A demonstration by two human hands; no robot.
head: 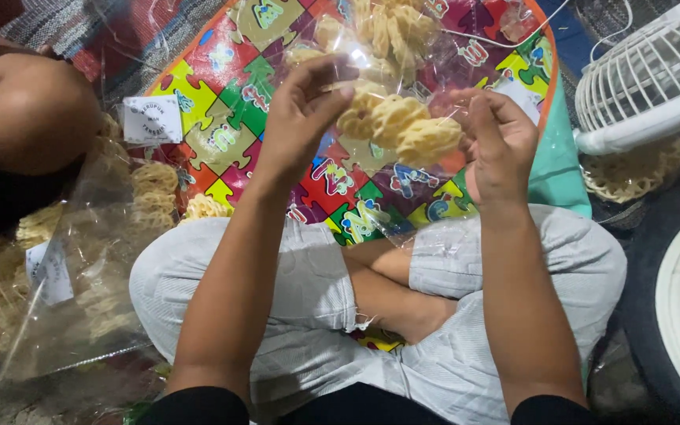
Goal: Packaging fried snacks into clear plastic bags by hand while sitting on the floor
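- Head view: we sit cross-legged in light grey trousers (308, 291) on a colourful puzzle-pattern mat (238, 94), both hands raised in front of us.
- Our left hand (297, 118) pinches the clear plastic bag (391, 197) near its top, thumb and fingers closed on the film beside the yellow curly crackers (399, 126).
- Our right hand (501, 145) grips the bag's other side, fingers curled around the film, just beside the same 3 crackers.
- The crackers sit inside the bag, held up between our 2 hands, above our knees.
- More crackers (387, 27) lie in plastic further out on the mat.
- At our left, filled bags of crackers with white paper labels (49, 271) are piled up, and another person's arm (33, 118) rests near them.
- At our right stands a white fan (655, 79), with a round cracker (635, 169) below its grille.
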